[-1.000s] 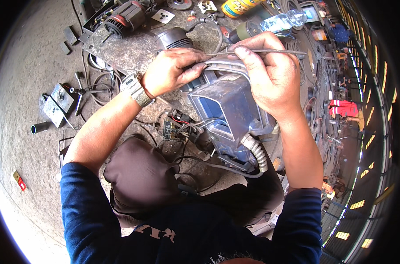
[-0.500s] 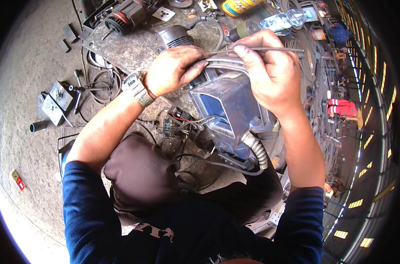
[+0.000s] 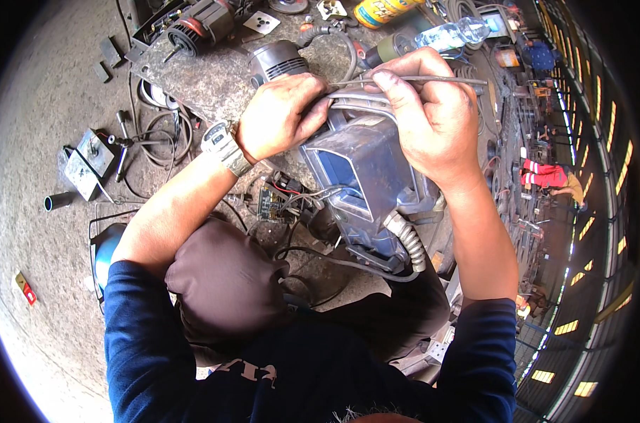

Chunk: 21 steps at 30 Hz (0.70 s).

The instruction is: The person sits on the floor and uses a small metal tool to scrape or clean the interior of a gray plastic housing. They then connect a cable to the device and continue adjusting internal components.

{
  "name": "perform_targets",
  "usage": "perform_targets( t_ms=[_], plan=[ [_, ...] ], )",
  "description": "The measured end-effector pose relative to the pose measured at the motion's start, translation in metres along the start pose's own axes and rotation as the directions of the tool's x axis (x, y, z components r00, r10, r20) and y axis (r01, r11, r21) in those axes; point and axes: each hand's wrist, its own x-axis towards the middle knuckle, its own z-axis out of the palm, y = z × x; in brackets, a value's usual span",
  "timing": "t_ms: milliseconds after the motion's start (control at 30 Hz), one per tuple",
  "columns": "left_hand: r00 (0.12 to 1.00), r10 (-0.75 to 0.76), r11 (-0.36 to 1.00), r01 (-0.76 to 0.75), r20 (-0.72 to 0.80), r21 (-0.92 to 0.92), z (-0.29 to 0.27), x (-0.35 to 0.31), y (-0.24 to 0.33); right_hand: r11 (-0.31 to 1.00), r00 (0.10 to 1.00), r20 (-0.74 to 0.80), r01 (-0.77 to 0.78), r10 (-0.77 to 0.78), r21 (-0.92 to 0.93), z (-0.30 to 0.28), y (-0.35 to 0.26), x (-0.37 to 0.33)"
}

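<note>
A blue-grey machine housing (image 3: 380, 166) with a square opening stands tilted between my knees, a ribbed grey hose (image 3: 406, 243) on its near side. My right hand (image 3: 436, 120) is closed around a thin grey rod (image 3: 464, 81) that lies across the housing's far rim. My left hand (image 3: 281, 116) is curled at that rim, by the rod's other end; its fingertips are hidden, so I cannot tell what they grip. Wires run from the housing to a small circuit board (image 3: 269, 204), left of it.
A motor (image 3: 200, 28), a dark vented cylindrical part (image 3: 278, 60), a water bottle (image 3: 454, 33) and a yellow can (image 3: 383, 10) lie beyond my hands. At the left are coiled cable (image 3: 166, 144), a metal box (image 3: 89, 166) and a short tube (image 3: 58, 201). A person in red (image 3: 545, 174) is far right.
My left wrist and forearm have shifted slightly. Both hands stay at the housing's far rim, and the rod remains in my right hand.
</note>
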Motion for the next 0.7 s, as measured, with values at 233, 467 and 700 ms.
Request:
perform_targets(
  t_ms=[233,467,700],
  plan=[
    [0.998,0.042,0.999,-0.043,0.050,0.007,-0.002,0.004,-0.005,0.991,0.992,-0.045,-0.110,0.114,0.080,0.001,-0.007,-0.006],
    [0.993,0.028,0.998,-0.035,0.114,0.052,-0.005,0.005,-0.006,1.000,0.999,-0.032,0.018,-0.017,0.014,0.000,-0.010,-0.004],
    [0.974,0.034,0.999,-0.032,0.223,-0.015,-0.006,0.016,-0.008,0.999,0.993,-0.110,0.049,-0.049,0.000,-0.008,0.001,-0.007]
  ],
)
